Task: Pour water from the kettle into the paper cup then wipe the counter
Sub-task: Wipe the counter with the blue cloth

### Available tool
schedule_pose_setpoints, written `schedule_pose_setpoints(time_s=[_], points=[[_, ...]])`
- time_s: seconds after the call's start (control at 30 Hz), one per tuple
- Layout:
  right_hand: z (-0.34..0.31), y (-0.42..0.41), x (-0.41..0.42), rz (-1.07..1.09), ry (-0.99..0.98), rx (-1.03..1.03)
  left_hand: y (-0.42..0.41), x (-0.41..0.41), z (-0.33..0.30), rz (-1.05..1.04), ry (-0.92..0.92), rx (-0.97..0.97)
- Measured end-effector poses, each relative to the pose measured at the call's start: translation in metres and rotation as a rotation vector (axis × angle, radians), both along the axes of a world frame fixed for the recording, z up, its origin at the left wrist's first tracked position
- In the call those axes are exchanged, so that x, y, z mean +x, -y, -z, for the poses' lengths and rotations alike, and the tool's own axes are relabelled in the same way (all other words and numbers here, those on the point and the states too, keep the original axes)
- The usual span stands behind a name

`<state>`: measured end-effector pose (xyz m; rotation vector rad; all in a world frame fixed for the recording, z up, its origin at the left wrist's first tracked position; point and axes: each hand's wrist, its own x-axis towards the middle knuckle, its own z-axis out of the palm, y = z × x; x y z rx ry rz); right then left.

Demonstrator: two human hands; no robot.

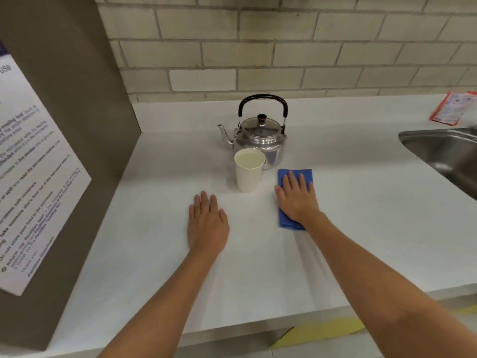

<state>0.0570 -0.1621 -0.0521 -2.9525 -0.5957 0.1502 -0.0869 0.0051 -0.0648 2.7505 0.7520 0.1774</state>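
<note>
Far left of the white paper cup (pixel 248 170): a grey-brown panel (pixel 77 125) carrying a white printed notice (pixel 33 182), standing on the white laminate counter (pixel 160 254). Nearer, left of the cup and toward the counter's front edge: the left hand (pixel 207 223), palm down, flat on the bare surface, fingers extended and close together, grip fully open and holding nothing. Centre: the cup itself, upright, filled with pale liquid almost to the rim. Just behind the cup and partly hidden by it: the shiny round metal kettle (pixel 260 136) with black arched handle raised, dark knob on the closed lid, spout pointing left. Just right of the cup: a folded blue cloth (pixel 294 177) lying flat, with the right hand (pixel 299 198) pressed on top, fingers spread and straight, grip open, resting on the cloth rather than closed around it. Farther right of the cup: the corner of a stainless steel sink (pixel 444 148) set into the counter. Behind that, near the pale brick wall (pixel 284 47): a red and white packet (pixel 451 107).
</note>
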Motion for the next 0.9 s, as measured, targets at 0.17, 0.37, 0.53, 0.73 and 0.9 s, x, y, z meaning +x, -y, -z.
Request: schedule_pose_setpoints(time_s=[0.17, 0.37, 0.53, 0.73, 0.9], points=[[0.002, -0.007, -0.019, -0.251, -0.011, 0.009, 0.000, 0.001, 0.001, -0.003, 0.002, 0.008], [0.004, 0.059, 0.009, -0.383, -0.022, 0.050, 0.001, 0.000, 0.002, -0.006, 0.020, -0.005], [-0.001, 0.028, 0.030, -0.121, -0.017, 0.007, 0.001, 0.004, 0.001, -0.027, 0.000, -0.002], [0.011, 0.033, -0.015, -0.435, 0.000, 0.073, 0.005, 0.025, -0.007, -0.099, -0.001, -0.015], [0.001, 0.061, 0.037, -0.303, -0.011, 0.041, -0.002, 0.044, -0.014, -0.112, 0.007, -0.057]])
